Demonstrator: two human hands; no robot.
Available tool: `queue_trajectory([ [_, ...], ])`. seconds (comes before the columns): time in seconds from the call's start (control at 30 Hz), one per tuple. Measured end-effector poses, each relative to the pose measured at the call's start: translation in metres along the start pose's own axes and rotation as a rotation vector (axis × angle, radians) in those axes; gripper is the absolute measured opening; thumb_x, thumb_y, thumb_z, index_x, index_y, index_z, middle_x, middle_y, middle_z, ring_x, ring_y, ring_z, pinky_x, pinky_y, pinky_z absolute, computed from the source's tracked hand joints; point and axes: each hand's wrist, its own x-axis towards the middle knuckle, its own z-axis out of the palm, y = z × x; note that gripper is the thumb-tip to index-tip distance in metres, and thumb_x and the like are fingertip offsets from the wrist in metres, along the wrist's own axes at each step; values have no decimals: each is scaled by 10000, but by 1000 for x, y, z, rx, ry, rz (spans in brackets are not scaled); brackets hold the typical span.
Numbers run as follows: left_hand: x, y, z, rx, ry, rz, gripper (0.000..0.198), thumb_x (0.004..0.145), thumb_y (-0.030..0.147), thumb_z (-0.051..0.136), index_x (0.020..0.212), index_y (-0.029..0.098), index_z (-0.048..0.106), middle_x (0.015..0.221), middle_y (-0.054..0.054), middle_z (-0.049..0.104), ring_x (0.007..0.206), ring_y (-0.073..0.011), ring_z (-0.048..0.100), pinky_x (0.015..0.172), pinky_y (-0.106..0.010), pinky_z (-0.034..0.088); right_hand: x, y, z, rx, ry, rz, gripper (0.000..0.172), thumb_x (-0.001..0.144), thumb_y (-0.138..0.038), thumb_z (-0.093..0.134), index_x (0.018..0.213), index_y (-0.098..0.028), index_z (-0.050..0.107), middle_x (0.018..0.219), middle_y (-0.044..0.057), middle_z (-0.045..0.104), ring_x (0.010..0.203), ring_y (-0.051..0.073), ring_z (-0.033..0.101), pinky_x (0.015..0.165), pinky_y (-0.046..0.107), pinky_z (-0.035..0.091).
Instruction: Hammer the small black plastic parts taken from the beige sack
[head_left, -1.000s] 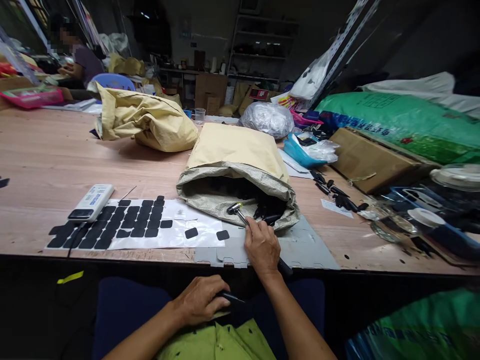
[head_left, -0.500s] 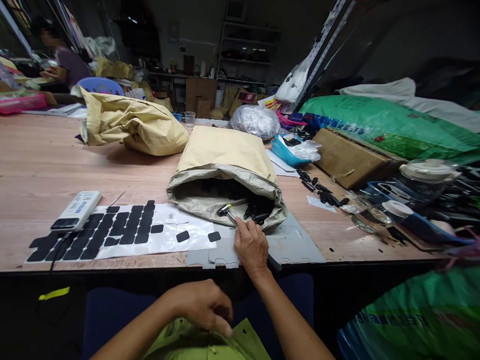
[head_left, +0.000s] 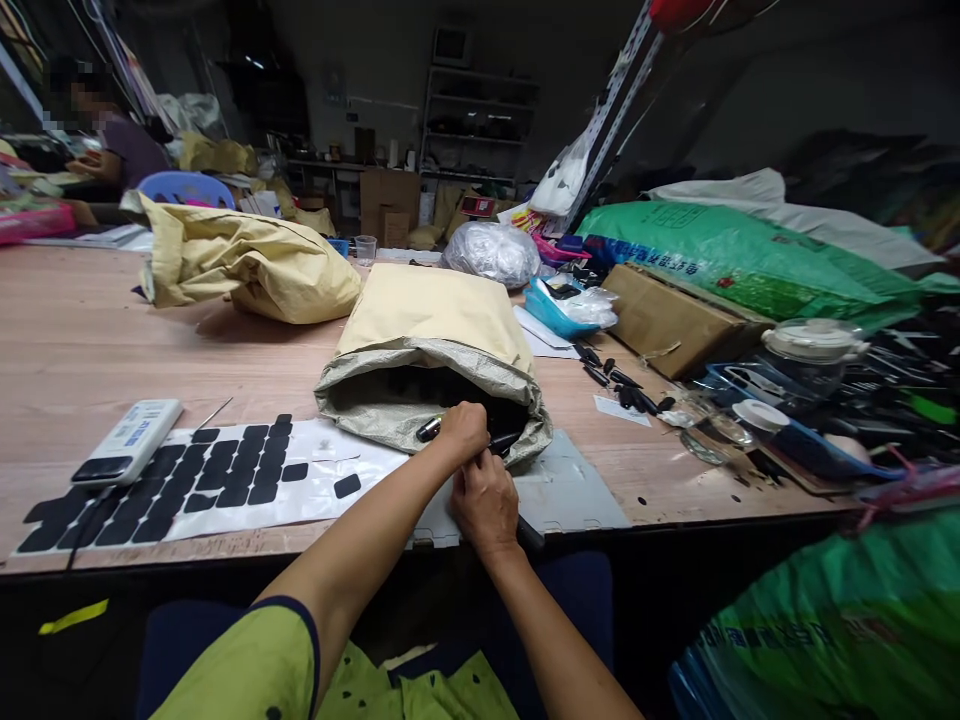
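Observation:
My left hand (head_left: 463, 430) reaches to the mouth of an open woven sack (head_left: 442, 375) and is closed around a black part at its opening. My right hand (head_left: 484, 505) rests on a grey plastic sheet (head_left: 570, 490) at the table's front edge, gripping the dark handle of a small hammer (head_left: 429, 429). The hammer's head pokes out just left of my left hand. Black parts fill the sack's dark opening.
A white sheet of black pads (head_left: 225, 478) and a white remote (head_left: 127, 442) lie left. A crumpled tan sack (head_left: 240, 262), a cardboard box (head_left: 675, 320), a green bag (head_left: 742, 255), and loose black parts (head_left: 622, 385) crowd the table. A person (head_left: 105, 140) sits far left.
My left hand rose from my lap and reached forward to the sack's mouth, closing on a black part. My right hand stayed on the hammer handle. The view shifted slightly right.

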Motion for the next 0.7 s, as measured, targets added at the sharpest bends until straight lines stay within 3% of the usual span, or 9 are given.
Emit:
queue_trajectory([
  [0.2, -10, -2, -10, 56, 79, -17, 219, 813, 166, 608, 997, 131, 721, 1060, -178, 714, 1006, -288, 679, 818, -336, 516, 0, 0, 0, 3, -3, 2, 187, 888, -176, 510, 1010, -181, 652, 915, 80, 606, 815, 211, 464, 693, 327, 308],
  [0.3, -36, -25, -27, -69, 212, 137, 169, 820, 211, 637, 972, 185, 707, 983, -75, 727, 928, -216, 666, 780, -284, 495, 0, 0, -2, 15, -6, -8, 211, 918, -203, 500, 1058, -202, 658, 893, 65, 597, 825, 208, 468, 701, 324, 303],
  [0.4, -74, -63, -37, -259, 286, 276, 135, 794, 231, 695, 922, 188, 694, 870, -16, 708, 801, -161, 628, 721, -251, 466, 0, -1, -3, 39, -9, -1, 286, 928, -204, 499, 1179, -238, 633, 911, 56, 599, 836, 207, 472, 706, 322, 301],
  [0.53, -118, -109, -22, -305, 273, 253, 106, 783, 211, 698, 886, 188, 690, 848, -16, 676, 779, -160, 584, 697, -258, 433, 1, -3, -6, 44, -24, 23, 316, 937, -183, 476, 1211, -241, 623, 906, 54, 599, 835, 201, 477, 698, 319, 303],
  [0.7, -127, -124, 6, -235, 273, 183, 118, 795, 246, 687, 902, 199, 696, 811, -18, 617, 816, -185, 541, 725, -292, 415, 2, -3, -8, 61, -35, 41, 325, 942, -187, 470, 1217, -238, 635, 909, 54, 619, 838, 198, 506, 705, 311, 339],
])
